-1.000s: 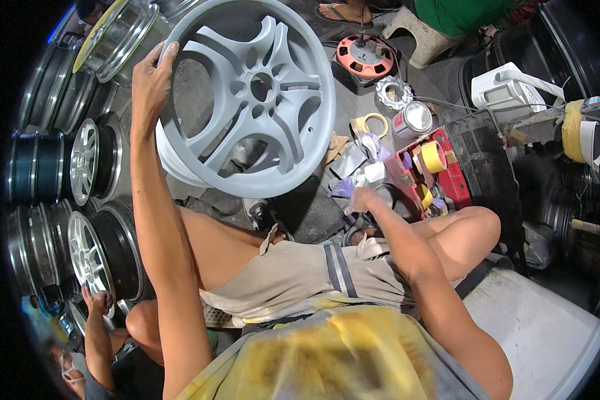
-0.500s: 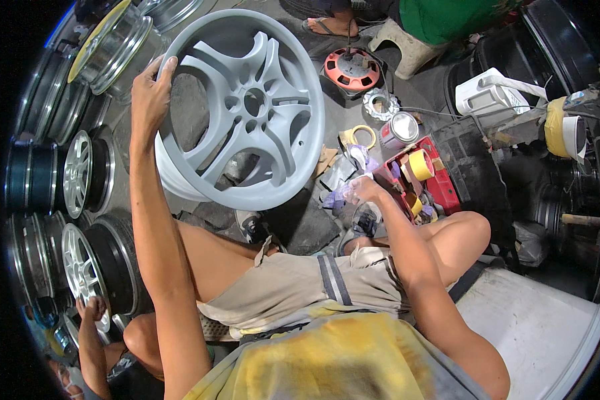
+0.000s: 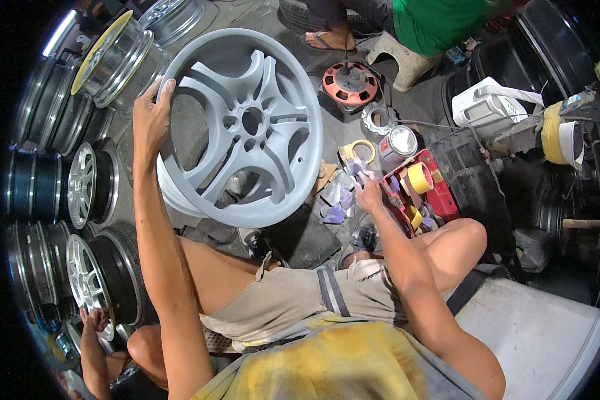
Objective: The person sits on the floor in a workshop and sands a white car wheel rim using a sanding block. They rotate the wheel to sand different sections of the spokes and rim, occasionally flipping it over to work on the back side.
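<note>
A grey-coated alloy wheel rim stands tilted before me, its split spokes facing me. My left hand is closed on its upper left edge, the thumb over the lip. Right of the rim, my right hand is closed on a piece of purple sandpaper, its fingertips partly hidden. Below the fingers lies a loose heap of purple and whitish sandpaper scraps. A yellowish tape roll lies just beyond this hand.
A red box with a yellow tape roll stands at right, beside a tin can. Farther off are an orange-and-black round device and a person on a stool. Wheel rims line the left, where another person's hand works.
My right hand has moved slightly away from me over the scraps, with a purple piece now at its fingers. My left hand keeps its hold; the rim sits slightly lower in view.
</note>
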Action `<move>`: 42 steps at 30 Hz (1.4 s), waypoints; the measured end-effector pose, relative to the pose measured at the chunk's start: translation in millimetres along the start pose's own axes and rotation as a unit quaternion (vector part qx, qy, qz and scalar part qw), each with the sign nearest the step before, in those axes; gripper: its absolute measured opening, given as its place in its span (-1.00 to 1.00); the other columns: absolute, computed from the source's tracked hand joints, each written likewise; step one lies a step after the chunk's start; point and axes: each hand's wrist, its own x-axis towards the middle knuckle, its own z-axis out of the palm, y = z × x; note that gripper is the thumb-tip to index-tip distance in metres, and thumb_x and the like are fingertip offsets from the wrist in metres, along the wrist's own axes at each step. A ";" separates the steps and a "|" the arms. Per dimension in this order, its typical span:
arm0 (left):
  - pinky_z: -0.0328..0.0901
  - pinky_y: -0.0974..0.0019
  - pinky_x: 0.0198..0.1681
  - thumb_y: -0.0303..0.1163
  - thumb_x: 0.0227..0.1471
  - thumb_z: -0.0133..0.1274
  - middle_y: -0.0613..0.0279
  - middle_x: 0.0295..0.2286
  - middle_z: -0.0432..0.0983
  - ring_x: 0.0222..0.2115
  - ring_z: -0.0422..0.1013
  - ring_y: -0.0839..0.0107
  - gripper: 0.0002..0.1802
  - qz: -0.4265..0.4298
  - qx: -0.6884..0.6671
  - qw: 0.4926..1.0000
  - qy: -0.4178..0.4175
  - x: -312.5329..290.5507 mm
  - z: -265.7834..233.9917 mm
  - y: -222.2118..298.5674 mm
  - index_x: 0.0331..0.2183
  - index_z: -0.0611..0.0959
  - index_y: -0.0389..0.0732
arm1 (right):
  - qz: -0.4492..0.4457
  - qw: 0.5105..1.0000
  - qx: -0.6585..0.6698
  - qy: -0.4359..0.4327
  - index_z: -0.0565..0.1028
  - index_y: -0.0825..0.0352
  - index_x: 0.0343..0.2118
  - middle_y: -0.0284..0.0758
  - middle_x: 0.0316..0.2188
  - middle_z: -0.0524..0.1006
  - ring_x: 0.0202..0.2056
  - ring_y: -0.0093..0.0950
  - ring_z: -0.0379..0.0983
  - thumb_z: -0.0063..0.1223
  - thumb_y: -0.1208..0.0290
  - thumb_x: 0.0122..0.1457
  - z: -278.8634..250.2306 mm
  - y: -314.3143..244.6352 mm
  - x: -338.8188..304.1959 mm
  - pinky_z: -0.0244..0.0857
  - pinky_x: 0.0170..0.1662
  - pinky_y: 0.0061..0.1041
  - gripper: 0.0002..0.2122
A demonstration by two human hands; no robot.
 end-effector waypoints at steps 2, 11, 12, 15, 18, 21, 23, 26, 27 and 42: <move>0.30 0.31 0.00 -0.09 0.23 0.06 0.02 -0.23 0.64 -0.19 0.49 0.37 -0.46 0.026 0.006 0.999 0.018 4.4 3.1 -6.8 0.01 0.61 -0.37 | -0.019 0.996 0.018 0.088 0.56 0.40 -0.03 -0.06 -0.12 0.55 -0.04 -0.13 0.50 0.16 0.35 0.14 -2.5 -5.1 5.5 0.39 -0.02 -0.27 -0.64; 0.29 0.33 -0.02 -0.12 0.24 0.05 0.06 -0.23 0.64 -0.20 0.48 0.40 -0.48 0.003 -0.011 1.000 0.013 0.8 -0.2 -7.9 0.00 0.61 -0.39 | 0.133 0.873 0.470 -0.018 0.60 0.33 -0.24 -0.41 -0.36 0.60 -0.41 -0.65 0.48 0.33 0.39 0.09 -58.1 -58.8 15.2 0.31 -0.35 -0.70 -0.79; 0.31 0.28 -0.02 -0.11 0.23 0.05 -0.02 -0.24 0.65 -0.21 0.50 0.35 -0.47 0.018 -0.010 1.000 0.022 0.5 2.0 -4.0 -0.02 0.61 -0.42 | 0.126 0.873 0.471 -0.017 0.59 0.32 -0.26 -0.41 -0.35 0.59 -0.39 -0.65 0.48 0.33 0.39 0.09 -57.8 -56.8 14.7 0.30 -0.35 -0.68 -0.80; 0.31 0.27 -0.02 -0.12 0.23 0.05 -0.02 -0.25 0.65 -0.21 0.51 0.34 -0.47 0.029 -0.006 0.999 0.015 -0.7 1.9 5.9 -0.02 0.61 -0.41 | 0.088 0.869 0.486 -0.031 0.53 0.34 -0.25 -0.39 -0.31 0.58 -0.30 -0.61 0.50 0.31 0.46 0.08 -56.8 -51.0 17.5 0.37 -0.27 -0.60 -0.79; 0.31 0.30 -0.02 -0.13 0.23 0.05 0.00 -0.25 0.66 -0.21 0.50 0.36 -0.50 0.015 0.001 1.000 0.019 -2.6 0.9 7.3 -0.02 0.62 -0.38 | 0.072 0.845 0.528 -0.047 0.52 0.42 -0.10 -0.32 -0.21 0.59 -0.21 -0.59 0.52 0.29 0.53 0.08 -62.2 -59.9 18.3 0.42 -0.18 -0.60 -0.68; 0.31 0.31 -0.02 -0.15 0.22 0.06 0.02 -0.26 0.66 -0.21 0.50 0.37 -0.52 0.015 -0.014 1.000 0.017 -3.5 1.0 13.8 -0.02 0.63 -0.35 | 0.062 0.866 0.493 -0.047 0.49 0.46 0.05 -0.30 -0.17 0.60 -0.18 -0.58 0.53 0.25 0.54 0.10 -72.3 -70.3 15.8 0.42 -0.15 -0.60 -0.58; 0.31 0.33 -0.01 -0.18 0.22 0.06 0.03 -0.24 0.66 -0.19 0.50 0.40 -0.55 0.004 -0.039 0.999 0.016 -3.8 3.7 20.0 -0.01 0.63 -0.32 | 0.089 0.874 0.467 -0.096 0.58 0.36 -0.08 -0.40 -0.31 0.60 -0.39 -0.65 0.48 0.26 0.45 0.11 -83.9 -73.3 14.2 0.33 -0.30 -0.64 -0.70; 0.31 0.31 0.00 -0.22 0.20 0.07 0.02 -0.20 0.66 -0.17 0.52 0.38 -0.57 0.010 -0.055 0.998 0.007 -0.7 -1.4 10.9 -0.01 0.64 -0.31 | 0.080 0.876 0.462 -0.113 0.59 0.37 -0.18 -0.40 -0.36 0.59 -0.40 -0.62 0.48 0.21 0.38 0.17 -90.1 -101.2 7.0 0.37 -0.31 -0.60 -0.79; 0.32 0.31 0.00 -0.23 0.20 0.08 0.03 -0.20 0.66 -0.17 0.52 0.37 -0.58 0.011 -0.057 0.998 0.007 -0.7 -1.0 12.6 -0.01 0.63 -0.30 | 0.069 0.878 0.459 -0.118 0.59 0.38 -0.20 -0.38 -0.37 0.59 -0.38 -0.61 0.49 0.19 0.37 0.19 -91.9 -112.2 2.3 0.38 -0.30 -0.58 -0.79; 0.33 0.27 -0.03 -0.30 0.15 0.09 0.02 -0.22 0.66 -0.18 0.53 0.31 -0.62 0.010 -0.090 0.996 0.025 -16.9 -14.2 9.6 -0.04 0.65 -0.29 | -0.410 0.890 0.159 -0.122 0.56 0.38 -0.13 -0.08 -0.27 0.59 -0.20 -0.12 0.55 -0.09 0.65 0.12 -41.3 -265.6 -86.4 0.43 -0.15 -0.22 -0.73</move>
